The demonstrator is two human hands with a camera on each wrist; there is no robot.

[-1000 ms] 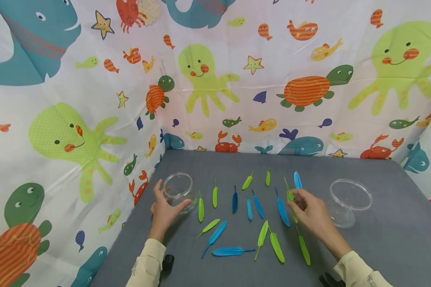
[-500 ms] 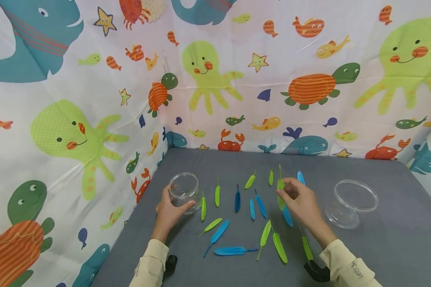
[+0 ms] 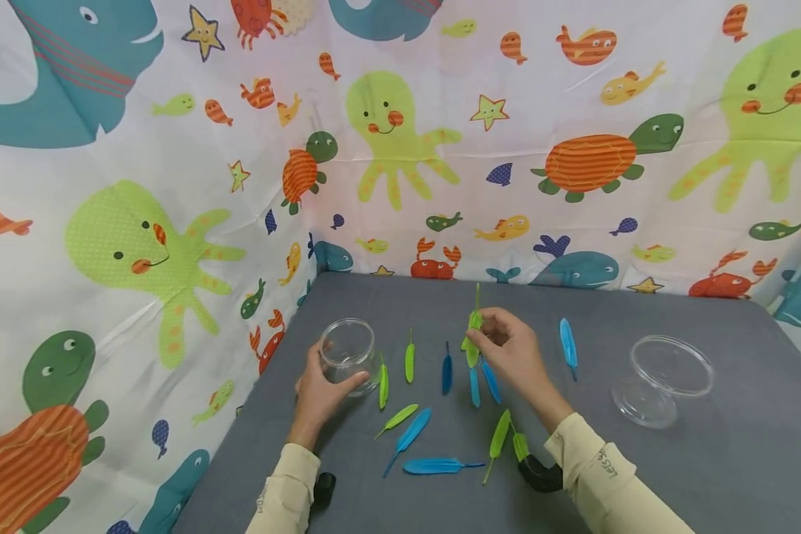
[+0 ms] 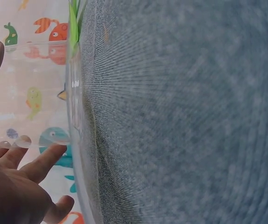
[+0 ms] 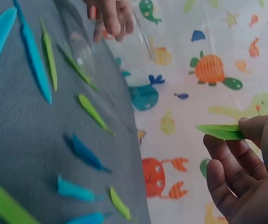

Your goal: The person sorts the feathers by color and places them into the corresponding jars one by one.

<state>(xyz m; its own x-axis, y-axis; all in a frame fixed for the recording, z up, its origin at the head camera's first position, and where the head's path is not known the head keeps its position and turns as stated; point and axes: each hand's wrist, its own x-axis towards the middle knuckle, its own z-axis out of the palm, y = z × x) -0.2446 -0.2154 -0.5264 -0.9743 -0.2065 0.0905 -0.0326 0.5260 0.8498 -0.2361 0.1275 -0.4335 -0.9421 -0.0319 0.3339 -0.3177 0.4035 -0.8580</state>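
My left hand (image 3: 320, 397) grips a clear round glass jar (image 3: 357, 360) at the left of the table, thumb and fingers at its sides. In the left wrist view, fingertips (image 4: 54, 151) touch the clear wall; the jar looks upright in the head view. Above the middle of the table, my right hand (image 3: 517, 356) pinches a green feather (image 3: 475, 320) between thumb and fingers, its stem end pointing up. The right wrist view shows that feather (image 5: 220, 131) held off the table. Blue feathers (image 3: 475, 387) lie just below it, partly covered by the hand.
More green feathers (image 3: 410, 362) and blue feathers (image 3: 414, 432) lie scattered across the grey table (image 3: 387, 297). A second clear glass container (image 3: 712, 378) stands at the right. One blue feather (image 3: 568, 343) lies between it and my right hand. Patterned cloth walls (image 3: 427, 170) enclose the table.
My right hand has lifted the green feather off the table at the right and carried it left toward the middle. The left hand stays on the jar; the view has shifted slightly.
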